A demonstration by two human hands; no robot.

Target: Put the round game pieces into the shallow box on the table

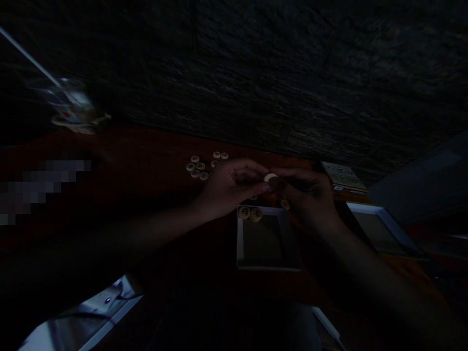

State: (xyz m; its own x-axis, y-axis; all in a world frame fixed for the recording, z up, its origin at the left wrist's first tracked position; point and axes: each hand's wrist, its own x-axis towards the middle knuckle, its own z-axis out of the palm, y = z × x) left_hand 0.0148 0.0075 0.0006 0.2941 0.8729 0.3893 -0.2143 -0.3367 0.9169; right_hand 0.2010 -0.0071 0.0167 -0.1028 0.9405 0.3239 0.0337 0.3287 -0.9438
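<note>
My left hand and my right hand meet above the far edge of an open box. Between their fingertips they pinch a round, pale game piece. Inside the box, at its far left corner, lie a piece with a dark character and one with a red character. Another piece rests just beyond the box, beside my right hand. Several more round pieces are spread on the table to the left of my left hand, which partly hides some.
A plastic cup with a straw stands at the back left. At the right are a small printed box and an open tray or lid. A dark stone wall rises behind the table.
</note>
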